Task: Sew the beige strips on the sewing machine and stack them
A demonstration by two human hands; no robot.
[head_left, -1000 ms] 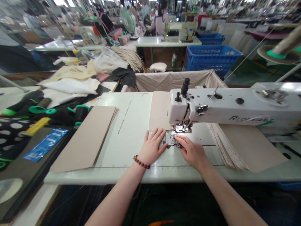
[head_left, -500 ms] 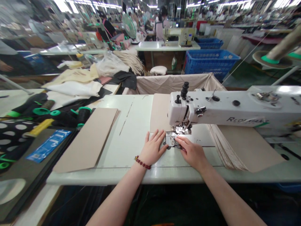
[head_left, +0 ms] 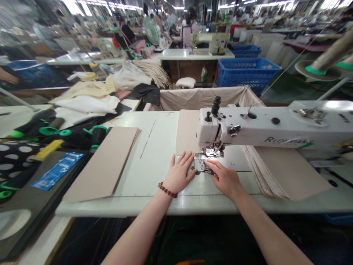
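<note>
My left hand (head_left: 179, 172) lies flat on the pale sewing table, fingers spread, its fingertips at the near edge of a beige panel (head_left: 186, 129). That panel runs back from the sewing machine (head_left: 211, 134), partly hidden behind its head. Just in front of the presser foot, my right hand (head_left: 226, 179) is closed, index finger stretched over the metal needle plate (head_left: 199, 159). Something small and dark shows beneath its curled fingers, too covered to name. A beaded bracelet (head_left: 167, 190) circles my left wrist.
A stack of beige panels (head_left: 104, 165) lies on the left, another stack (head_left: 292, 173) right, under the machine arm. Thread spools (head_left: 97, 137) and a blue packet (head_left: 57, 171) sit far left. Behind the table stand a cloth-lined bin (head_left: 201, 97) and a blue basket (head_left: 246, 71).
My hands and the beige panel look the same as before. In the left background, a person has shifted and more of a blue basket shows.
</note>
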